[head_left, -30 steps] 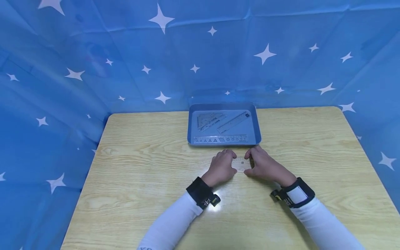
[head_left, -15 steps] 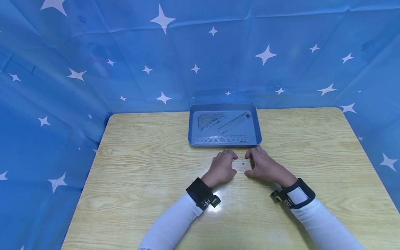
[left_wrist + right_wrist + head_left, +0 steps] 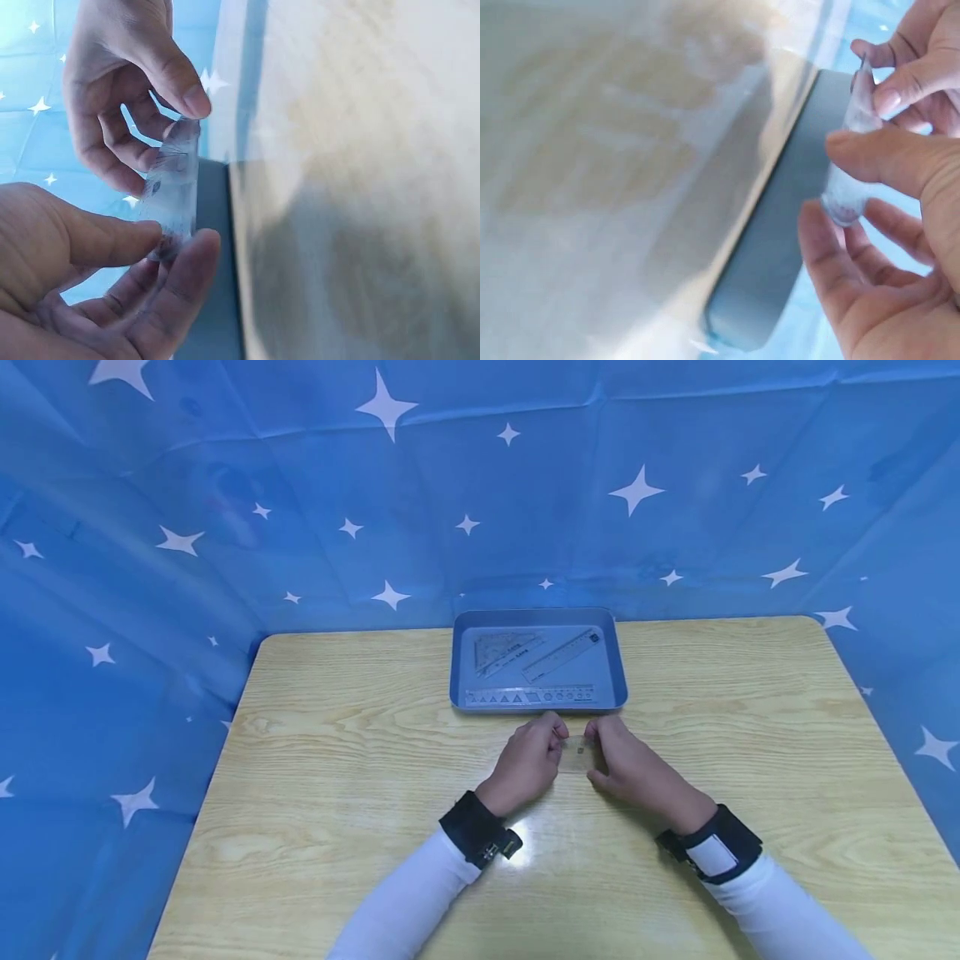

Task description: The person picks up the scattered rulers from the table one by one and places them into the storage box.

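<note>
A clear plastic protractor is held between both hands, just in front of the blue tray. My left hand pinches one end of it between thumb and fingers. At the opposite end, my right hand has a similar thumb-and-finger pinch. In the left wrist view the protractor is tilted and seen nearly edge-on. The right wrist view has the protractor partly behind the right thumb. Fingertips cover both its ends.
Inside the tray lie a clear set square, a slanted clear ruler and a stencil ruler along the front. The wooden table reaches back to a blue star-patterned curtain.
The protractor has tilted from a more face-on pose, and its scale is harder to see from the head. Both wrists have turned slightly, and the left hand's fingers have closed further over its end.
</note>
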The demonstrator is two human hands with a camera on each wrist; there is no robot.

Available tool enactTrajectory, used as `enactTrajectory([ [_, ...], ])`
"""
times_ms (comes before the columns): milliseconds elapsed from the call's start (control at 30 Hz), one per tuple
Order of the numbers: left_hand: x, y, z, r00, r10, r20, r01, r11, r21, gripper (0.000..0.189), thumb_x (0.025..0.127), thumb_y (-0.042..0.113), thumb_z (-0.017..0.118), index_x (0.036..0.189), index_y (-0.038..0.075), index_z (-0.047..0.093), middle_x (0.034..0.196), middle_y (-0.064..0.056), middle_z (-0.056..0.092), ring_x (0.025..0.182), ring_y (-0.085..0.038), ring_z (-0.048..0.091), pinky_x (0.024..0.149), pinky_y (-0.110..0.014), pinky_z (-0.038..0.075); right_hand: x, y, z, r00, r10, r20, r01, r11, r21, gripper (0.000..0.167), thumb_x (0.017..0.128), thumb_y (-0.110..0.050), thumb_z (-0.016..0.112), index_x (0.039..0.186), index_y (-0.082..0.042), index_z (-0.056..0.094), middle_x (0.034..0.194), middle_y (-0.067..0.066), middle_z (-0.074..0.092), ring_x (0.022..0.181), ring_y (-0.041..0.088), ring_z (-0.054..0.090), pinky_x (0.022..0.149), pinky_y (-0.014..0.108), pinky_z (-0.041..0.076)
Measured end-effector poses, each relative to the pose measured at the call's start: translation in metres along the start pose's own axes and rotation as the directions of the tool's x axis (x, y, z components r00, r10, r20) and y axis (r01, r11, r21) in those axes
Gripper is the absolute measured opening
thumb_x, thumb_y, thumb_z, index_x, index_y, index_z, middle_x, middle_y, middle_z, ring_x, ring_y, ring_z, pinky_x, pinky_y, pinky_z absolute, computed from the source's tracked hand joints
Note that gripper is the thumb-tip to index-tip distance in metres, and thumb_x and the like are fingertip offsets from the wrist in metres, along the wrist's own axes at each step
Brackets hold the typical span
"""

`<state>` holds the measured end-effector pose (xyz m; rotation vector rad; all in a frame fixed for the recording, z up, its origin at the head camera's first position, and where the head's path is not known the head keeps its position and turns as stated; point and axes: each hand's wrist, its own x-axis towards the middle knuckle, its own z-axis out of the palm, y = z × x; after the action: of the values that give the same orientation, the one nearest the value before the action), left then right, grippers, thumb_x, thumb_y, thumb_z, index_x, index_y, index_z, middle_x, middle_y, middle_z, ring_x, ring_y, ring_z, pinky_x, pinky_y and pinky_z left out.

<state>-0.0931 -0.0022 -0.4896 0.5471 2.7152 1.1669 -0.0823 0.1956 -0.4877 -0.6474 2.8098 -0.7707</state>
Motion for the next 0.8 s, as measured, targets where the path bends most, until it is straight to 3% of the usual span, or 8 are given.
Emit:
enactTrajectory([
  [133, -0.005, -0.002, -0.005, 1.000, 0.020, -0.019, -0.020, 1.000, 0.004, 0.030, 0.087, -0.008, 0.065, 0.111, 0.011, 0.065, 0.082, 0.004, 0.059, 0.077, -0.010, 0.056, 0.070, -0.024, 0.047, -0.002, -0.002, 0.002, 0.999, -0.028, -0.029, 0.027, 0.999, -0.030, 0.058, 0.079, 0.000, 0.081, 0.125, 0.003, 0.045, 0.111, 0.016, 0.050, 0.098, 0.025, 0.052, 0.085, 0.044, 0.052],
  [400, -0.014, -0.004, -0.018, 0.996, 0.087, -0.035, -0.087, 0.996, -0.007, 0.035, 0.090, -0.009, 0.065, 0.119, 0.012, 0.067, 0.090, -0.002, 0.063, 0.086, -0.013, 0.058, 0.076, -0.025, 0.050, -0.005, -0.005, 0.002, 0.989, -0.107, -0.100, 0.097, 0.990, -0.101, 0.057, 0.081, -0.003, 0.084, 0.129, 0.000, 0.053, 0.112, 0.012, 0.056, 0.094, 0.021, 0.056, 0.078, 0.038, 0.054],
  [567, -0.014, 0.001, -0.033, 0.990, 0.121, -0.073, -0.121, 0.993, -0.002, 0.033, 0.092, -0.006, 0.067, 0.122, 0.008, 0.067, 0.099, -0.005, 0.067, 0.090, -0.016, 0.062, 0.080, -0.026, 0.053, -0.005, -0.013, -0.009, 0.954, -0.221, -0.201, 0.189, 0.968, -0.168, 0.064, 0.080, -0.004, 0.087, 0.136, 0.001, 0.056, 0.127, 0.018, 0.062, 0.098, 0.024, 0.066, 0.083, 0.039, 0.060],
  [700, -0.013, 0.005, -0.048, 0.985, 0.141, -0.096, -0.141, 0.990, 0.007, 0.037, 0.091, -0.005, 0.071, 0.127, 0.004, 0.065, 0.110, -0.007, 0.066, 0.090, -0.016, 0.064, 0.078, -0.024, 0.054, 0.000, -0.020, -0.019, 0.919, -0.280, -0.277, 0.225, 0.950, -0.215, 0.063, 0.080, -0.006, 0.089, 0.134, 0.002, 0.059, 0.119, 0.018, 0.065, 0.093, 0.023, 0.068, 0.079, 0.037, 0.062],
  [800, -0.011, 0.007, -0.059, 0.985, 0.150, -0.085, -0.149, 0.989, 0.017, 0.045, 0.090, -0.003, 0.073, 0.134, 0.001, 0.061, 0.118, -0.009, 0.063, 0.087, -0.015, 0.062, 0.076, -0.024, 0.054, 0.010, -0.024, -0.026, 0.910, -0.286, -0.299, 0.224, 0.948, -0.225, 0.059, 0.081, -0.008, 0.088, 0.132, 0.003, 0.062, 0.114, 0.017, 0.065, 0.088, 0.022, 0.068, 0.076, 0.036, 0.062],
])
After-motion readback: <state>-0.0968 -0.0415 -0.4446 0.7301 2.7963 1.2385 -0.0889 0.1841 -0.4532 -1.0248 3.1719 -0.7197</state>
